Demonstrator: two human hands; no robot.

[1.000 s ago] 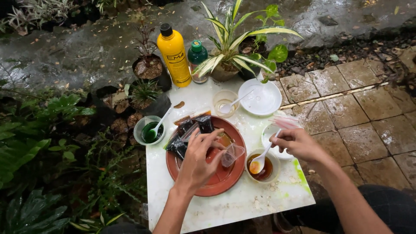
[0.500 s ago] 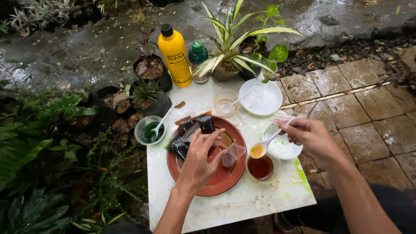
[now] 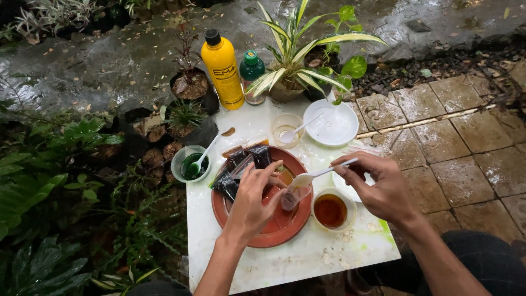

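Observation:
My left hand (image 3: 253,198) holds a small clear plastic bag (image 3: 291,198) over a reddish-brown round tray (image 3: 274,233) on a white tabletop (image 3: 296,257). My right hand (image 3: 379,183) grips a white plastic spoon (image 3: 312,176) with its bowl right at the bag's mouth. A small clear cup of brown liquid (image 3: 330,210) stands beside the tray, under the spoon. Several small dark filled bags (image 3: 241,164) lie on the tray's far side.
At the table's back stand a yellow bottle (image 3: 222,69), a green-capped bottle (image 3: 252,75) and a striped potted plant (image 3: 293,60). A cup of green liquid with a spoon (image 3: 190,163), a clear cup (image 3: 287,130) and a white bowl (image 3: 331,123) sit nearby. Wet paving lies right.
My right hand lifted the spoon out of the brown cup and carried it left to the bag's mouth. My left hand stayed on the bag.

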